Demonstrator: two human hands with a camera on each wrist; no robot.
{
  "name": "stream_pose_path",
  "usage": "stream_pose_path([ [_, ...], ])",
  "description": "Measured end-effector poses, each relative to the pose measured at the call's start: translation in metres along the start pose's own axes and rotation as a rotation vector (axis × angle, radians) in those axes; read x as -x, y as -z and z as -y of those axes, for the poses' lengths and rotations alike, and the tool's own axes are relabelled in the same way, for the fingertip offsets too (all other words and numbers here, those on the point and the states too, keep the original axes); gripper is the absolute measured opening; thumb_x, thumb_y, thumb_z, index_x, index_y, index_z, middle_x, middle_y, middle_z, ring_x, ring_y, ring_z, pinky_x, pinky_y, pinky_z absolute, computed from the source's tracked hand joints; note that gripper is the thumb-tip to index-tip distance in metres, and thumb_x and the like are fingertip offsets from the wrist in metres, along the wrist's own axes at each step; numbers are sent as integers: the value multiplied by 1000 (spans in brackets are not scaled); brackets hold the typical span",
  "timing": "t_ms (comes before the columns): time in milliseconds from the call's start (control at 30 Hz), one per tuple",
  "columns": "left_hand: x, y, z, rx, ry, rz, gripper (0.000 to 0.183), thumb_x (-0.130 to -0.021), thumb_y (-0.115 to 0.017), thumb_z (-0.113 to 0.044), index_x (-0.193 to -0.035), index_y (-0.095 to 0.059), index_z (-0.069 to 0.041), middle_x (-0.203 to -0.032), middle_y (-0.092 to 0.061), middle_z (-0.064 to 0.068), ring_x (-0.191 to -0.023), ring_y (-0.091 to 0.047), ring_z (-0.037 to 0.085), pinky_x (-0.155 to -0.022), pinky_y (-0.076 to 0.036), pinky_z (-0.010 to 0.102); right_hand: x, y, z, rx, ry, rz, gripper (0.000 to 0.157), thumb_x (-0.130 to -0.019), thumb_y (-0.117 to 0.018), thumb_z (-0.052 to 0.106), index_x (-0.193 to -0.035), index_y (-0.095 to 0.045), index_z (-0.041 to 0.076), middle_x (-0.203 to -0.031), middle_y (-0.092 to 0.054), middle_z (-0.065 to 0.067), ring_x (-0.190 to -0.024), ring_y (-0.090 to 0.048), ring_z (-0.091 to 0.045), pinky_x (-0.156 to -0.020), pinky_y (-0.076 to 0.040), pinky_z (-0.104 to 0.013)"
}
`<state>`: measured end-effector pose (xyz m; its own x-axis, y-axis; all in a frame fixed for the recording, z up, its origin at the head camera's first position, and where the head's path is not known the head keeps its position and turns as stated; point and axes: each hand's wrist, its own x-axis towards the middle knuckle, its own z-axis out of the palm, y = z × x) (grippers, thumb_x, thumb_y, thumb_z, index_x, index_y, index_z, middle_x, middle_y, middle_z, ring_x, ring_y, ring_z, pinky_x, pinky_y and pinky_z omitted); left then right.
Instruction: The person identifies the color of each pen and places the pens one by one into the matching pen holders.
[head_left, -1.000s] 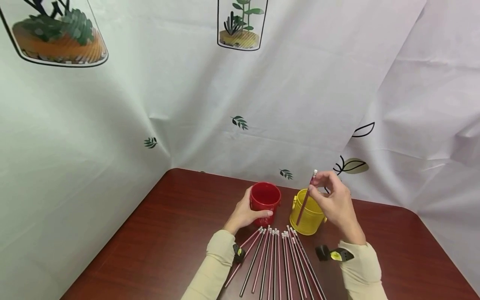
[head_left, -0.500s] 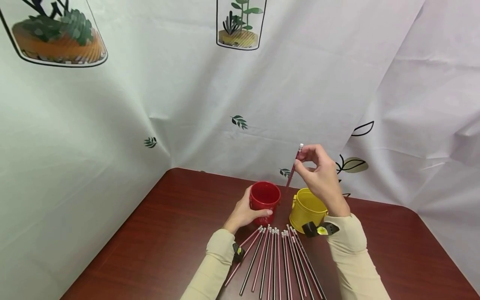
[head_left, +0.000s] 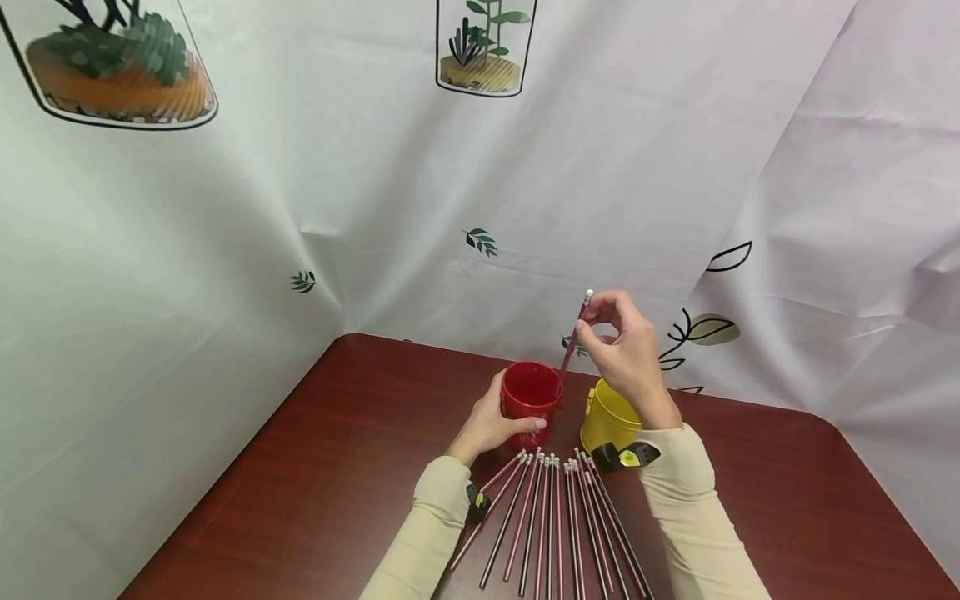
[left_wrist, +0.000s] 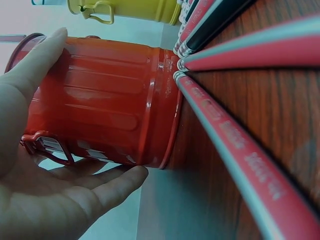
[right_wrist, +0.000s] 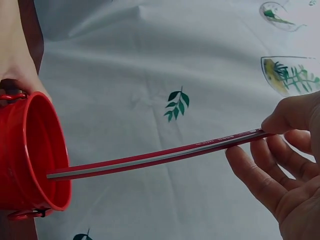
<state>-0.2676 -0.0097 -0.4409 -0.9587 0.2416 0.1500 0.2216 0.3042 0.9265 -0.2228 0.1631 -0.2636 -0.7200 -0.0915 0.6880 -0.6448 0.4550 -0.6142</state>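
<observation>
One red-and-silver pencil (head_left: 573,340) pinched in the right grip (head_left: 624,348) near its eraser end, between thumb and fingers. Leaning, eraser end up, lower end apparently just inside the mouth of the red bucket (left_wrist: 107,102), close to the rim on the side toward the yellow bucket (head_left: 604,422). Cannot tell whether touching the inner wall. Red bucket upright on the counter (head_left: 337,467), held in the left grip (head_left: 486,427), thumb on the near wall, fingers wrapped round the far side. To lower well, tip the pencil nearer upright over the middle of the opening, then let down gently, for fear of a bounce or of snagging the rim. Press the bucket firmly to the counter meanwhile. Best release only on feeling the bottom, then lift clear without brushing the fan of pencils (head_left: 549,525) just in front of both buckets.
</observation>
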Motion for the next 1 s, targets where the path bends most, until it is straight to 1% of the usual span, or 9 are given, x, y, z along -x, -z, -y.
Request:
stream_pose_path([
  [167, 1, 0, -1, -5, -1, 0, 90, -68, -80, -36, -140, -26, -27, -132, -45, -3, -117, -43, 19, -84, -50, 37, 3, -3, 0, 0, -11, 21, 24, -80, -61, -8, -101, -51, -9, -89, -58, -20, -82, -58, -25, -64, -51, -14],
  [267, 1, 0, -1, -7, 0, 1, 90, -68, -79, -36, -140, -26, -26, -132, -45, -2, -117, -43, 20, -84, -51, 37, 4, -3, -1, 0, -13, 16, 23, -80, -61, -8, -101, -51, -8, -89, -58, -19, -82, -59, -26, -64, -50, -12],
  [667, 0, 1, 1, -15, -6, -2, 90, -68, -79, -38, -140, -26, -26, -132, -46, -2, -117, -44, 20, -84, -50, 38, 4, -6, 0, 10, 3, 17, 23, -80, -61, -8, -101, -51, -9, -90, -58, -20, -82, -59, -27, -65, -50, -12],
  [1000, 2, 2, -1, -3, -2, -4, 89, -69, -79, -36, -140, -27, -26, -131, -46, -2, -116, -45, 20, -85, -50, 38, 12, -13, -6, 30, -9, 50, 22, -81, -61, -8, -100, -52, -8, -87, -58, -18, -81, -58, -27, -65, -49, -10],
])
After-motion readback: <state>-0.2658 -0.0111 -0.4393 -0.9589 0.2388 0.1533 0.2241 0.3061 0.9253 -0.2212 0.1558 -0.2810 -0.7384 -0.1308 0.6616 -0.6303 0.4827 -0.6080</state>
